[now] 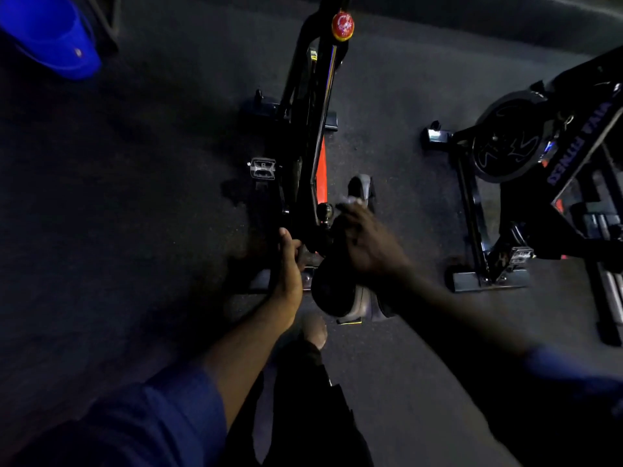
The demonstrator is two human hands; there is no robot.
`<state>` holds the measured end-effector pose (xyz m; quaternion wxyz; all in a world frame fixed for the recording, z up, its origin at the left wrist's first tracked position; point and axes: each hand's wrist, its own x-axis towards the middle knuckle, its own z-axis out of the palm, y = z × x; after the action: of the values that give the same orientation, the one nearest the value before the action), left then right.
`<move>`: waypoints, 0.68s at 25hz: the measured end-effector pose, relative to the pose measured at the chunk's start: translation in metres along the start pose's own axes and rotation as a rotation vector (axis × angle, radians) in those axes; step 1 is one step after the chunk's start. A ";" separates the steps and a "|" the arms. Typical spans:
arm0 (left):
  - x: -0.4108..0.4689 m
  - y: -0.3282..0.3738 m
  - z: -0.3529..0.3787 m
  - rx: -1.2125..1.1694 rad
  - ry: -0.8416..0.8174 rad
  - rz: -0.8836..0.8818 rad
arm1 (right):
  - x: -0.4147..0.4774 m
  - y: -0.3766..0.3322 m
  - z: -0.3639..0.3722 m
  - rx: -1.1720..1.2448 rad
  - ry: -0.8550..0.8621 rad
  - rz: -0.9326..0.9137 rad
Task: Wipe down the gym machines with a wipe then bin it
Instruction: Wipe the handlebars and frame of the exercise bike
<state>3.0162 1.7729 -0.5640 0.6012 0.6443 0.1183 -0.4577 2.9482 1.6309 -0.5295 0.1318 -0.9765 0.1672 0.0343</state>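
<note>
We stand on a dark, speckled floor [135, 197] in a dim gym. Our left grip [290, 264] clasps the spin bike [323, 112] beside its saddle [333, 294]. Our right grip [367, 244] holds the white wipe [352, 199] against the bike. A second bike [539, 146] stands at three o'clock, and a blue plastic object [50, 35] lies at ten.

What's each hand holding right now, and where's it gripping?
The right hand pinches a white wipe at its fingertips, over the saddle. The left hand grips the bike frame beside the saddle; too dark to tell which part.
</note>
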 end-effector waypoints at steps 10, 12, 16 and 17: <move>0.009 -0.006 -0.017 0.059 0.035 -0.072 | -0.067 -0.033 0.038 0.055 0.077 -0.044; 0.004 -0.008 -0.014 0.070 0.034 -0.071 | -0.104 -0.053 0.052 0.050 0.048 -0.083; 0.005 -0.013 -0.012 0.119 -0.005 -0.063 | -0.109 -0.038 0.051 -0.018 0.027 -0.247; 0.007 -0.015 -0.012 0.139 -0.019 -0.068 | -0.101 -0.035 0.050 -0.028 0.060 -0.146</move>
<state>3.0147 1.7842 -0.5812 0.5401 0.6759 0.1022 -0.4909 2.8637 1.7079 -0.5582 0.1153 -0.9884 0.0992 -0.0025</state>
